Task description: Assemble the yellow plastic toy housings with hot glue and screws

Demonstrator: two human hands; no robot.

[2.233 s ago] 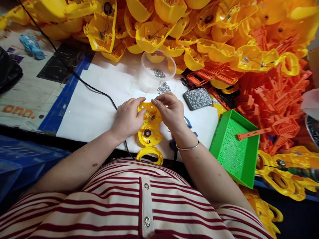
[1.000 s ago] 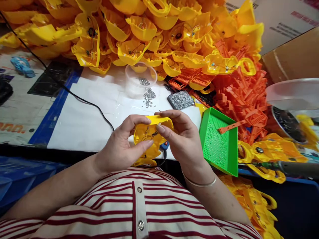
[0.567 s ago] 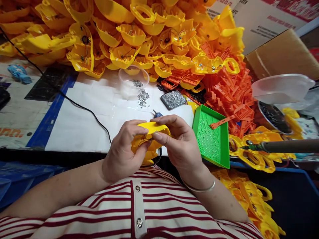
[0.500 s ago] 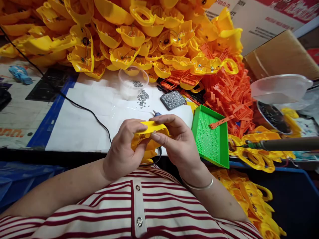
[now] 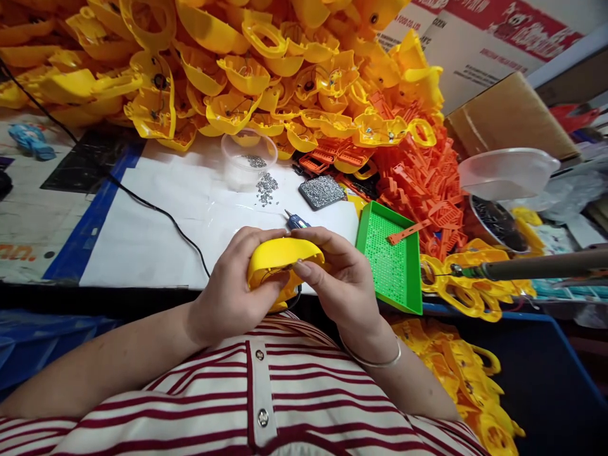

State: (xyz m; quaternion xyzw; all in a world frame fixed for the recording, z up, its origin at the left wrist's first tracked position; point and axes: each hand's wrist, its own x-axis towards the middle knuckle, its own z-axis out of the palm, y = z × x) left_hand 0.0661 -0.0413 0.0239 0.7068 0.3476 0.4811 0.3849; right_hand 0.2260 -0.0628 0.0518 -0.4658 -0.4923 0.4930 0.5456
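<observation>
A yellow plastic shell (image 5: 285, 254) is held between both hands just in front of my striped shirt. My left hand (image 5: 232, 288) grips its left end, the thumb inside the hollow. My right hand (image 5: 344, 282) closes on the right end, with the thumb against the lower rim. The rounded outer side faces up, and much of the inside is hidden by my fingers. Just beyond my fingertips an electric screwdriver (image 5: 296, 220) with a dark blue body lies on the white sheet (image 5: 156, 209), its tip pointing away.
Piled yellow shells (image 5: 237, 76) cover the back, with orange plastic strips (image 5: 427, 171) to the right. Small screws (image 5: 266, 189) lie by a clear tub (image 5: 232, 158) and fill a dark tray (image 5: 323, 192). A green basket (image 5: 418, 278) stands right, near a soldering-iron-like rod (image 5: 546, 265). A black cable (image 5: 171, 212) crosses the sheet.
Both hands have tilted the yellow shell, so more of its rounded outer side shows. The whole view has shifted slightly, uncovering more of the screwdriver.
</observation>
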